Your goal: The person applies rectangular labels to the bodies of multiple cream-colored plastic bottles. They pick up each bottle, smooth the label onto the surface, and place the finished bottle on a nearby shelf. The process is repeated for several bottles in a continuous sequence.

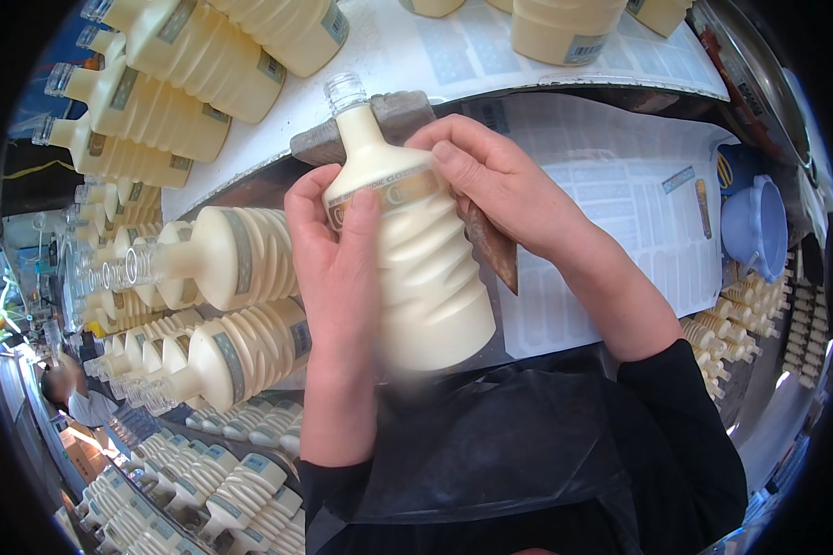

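A cream-coloured, spirally ridged bottle leans away from me, its clear threaded neck resting at a grey block. A narrow printed label band runs across its shoulder. My left hand is closed round the bottle's left side, thumb pressed on the band and fingers partly hidden behind. My right hand is at the right end of the band, thumb and forefinger bent against the shoulder. Below that hand juts a brown, pointed metal blade, seemingly held in its lower fingers, which are hidden.
Label sheets cover the surface at my right, beside a blue bucket. Cream bottles crowd my left, with more on the white table ahead. Several rows of bottles stand lower left. Another person is at the far left.
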The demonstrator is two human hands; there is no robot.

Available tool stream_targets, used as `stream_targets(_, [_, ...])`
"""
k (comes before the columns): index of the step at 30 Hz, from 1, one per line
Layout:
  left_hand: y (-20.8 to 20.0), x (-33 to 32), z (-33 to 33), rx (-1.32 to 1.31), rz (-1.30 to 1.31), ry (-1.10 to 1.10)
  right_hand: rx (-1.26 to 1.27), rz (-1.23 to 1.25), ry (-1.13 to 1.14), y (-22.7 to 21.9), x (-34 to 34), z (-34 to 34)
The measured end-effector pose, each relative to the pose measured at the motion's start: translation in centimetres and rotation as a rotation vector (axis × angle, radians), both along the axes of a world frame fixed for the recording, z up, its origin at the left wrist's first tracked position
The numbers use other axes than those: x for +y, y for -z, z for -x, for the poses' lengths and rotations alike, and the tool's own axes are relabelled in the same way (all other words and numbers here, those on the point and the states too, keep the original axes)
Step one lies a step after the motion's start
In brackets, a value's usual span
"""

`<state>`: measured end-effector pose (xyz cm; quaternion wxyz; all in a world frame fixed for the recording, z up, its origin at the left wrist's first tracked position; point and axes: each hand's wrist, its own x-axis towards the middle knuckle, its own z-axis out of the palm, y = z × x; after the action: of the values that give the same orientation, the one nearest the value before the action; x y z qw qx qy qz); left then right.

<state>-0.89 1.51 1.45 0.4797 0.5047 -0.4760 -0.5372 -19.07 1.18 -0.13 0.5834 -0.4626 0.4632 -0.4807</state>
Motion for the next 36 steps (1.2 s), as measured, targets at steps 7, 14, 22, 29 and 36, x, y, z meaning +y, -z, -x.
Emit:
stream_targets(7, [-0.2,0.1,0.2,0.012,0.004,0.007,-0.020,-0.001,-0.002,1.0,0.1,-0.4])
stream_targets(14, [0.0,0.0,0.1,0.015,0.002,0.007,-0.038,-0.012,0.004,1.0,0.2,-0.4])
stream_targets(22, [0.1,0.0,0.0,-0.014,0.016,0.018,-0.054,0.002,-0.003,1.2,0.2,-0.4])
stream_targets(29, [-0.4,0.2,0.4,-0.017,-0.005,-0.009,-0.100,-0.119,-0.054,0.3,0.2,1.4])
stream_targets(36, [0.0,0.0,0.3,-0.028,0.016,-0.015,-0.102,-0.137,-0.005,0.5,1.0,1.4])
